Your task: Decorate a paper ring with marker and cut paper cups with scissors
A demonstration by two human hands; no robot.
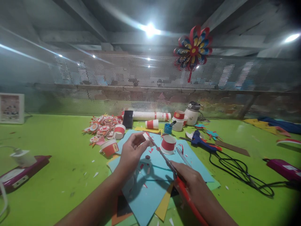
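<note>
My left hand (133, 150) pinches a small white and red paper piece (146, 137) between thumb and fingers. In my right hand (190, 176) is a pair of scissors with red handles (185, 195); the blades point up and left, their tips at the paper piece. Beneath both hands lie light blue paper sheets (150, 174) with small red and white scraps on them. A red and white paper cup (168, 144) stands on the sheets just beyond the blades. Whether the blades are parted is hard to tell.
Left of the sheets are cut cups (109, 148) and a pile of paper discs (103, 126). Behind stand a phone (128, 119), a blue jar (167, 128) and a bottle (192, 113). A blue glue gun (202, 142) with a looped black cable lies right.
</note>
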